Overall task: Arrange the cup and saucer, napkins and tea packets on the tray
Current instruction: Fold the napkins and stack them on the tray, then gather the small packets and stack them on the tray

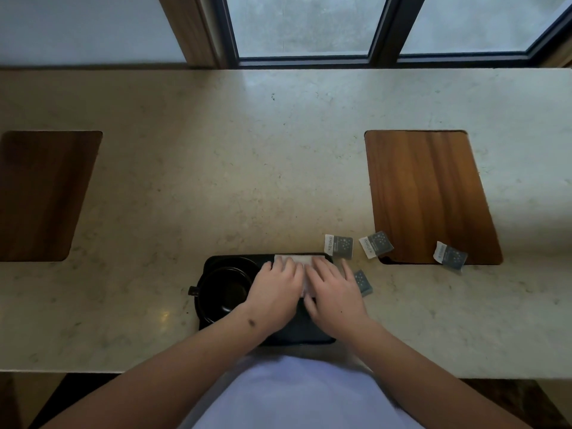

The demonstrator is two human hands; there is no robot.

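Observation:
A black tray (213, 261) lies at the counter's near edge. On its left half stands a black cup (224, 291) on a black saucer (238, 262), handle pointing left. White napkins (301, 259) lie on the tray's right half. My left hand (275, 289) and my right hand (332, 292) rest flat on the napkins, side by side, fingers spread, covering most of them. Several grey tea packets lie off the tray to the right: one (339, 246) by the tray's far corner, one (376, 244) further right, one (450, 256) on the wooden inset, one (362, 283) beside my right hand.
The pale stone counter (247, 150) has a wooden inset panel (430, 193) at right and a darker one (40, 193) at left. Behind the counter's far edge are a wall and dark-framed windows (309, 26).

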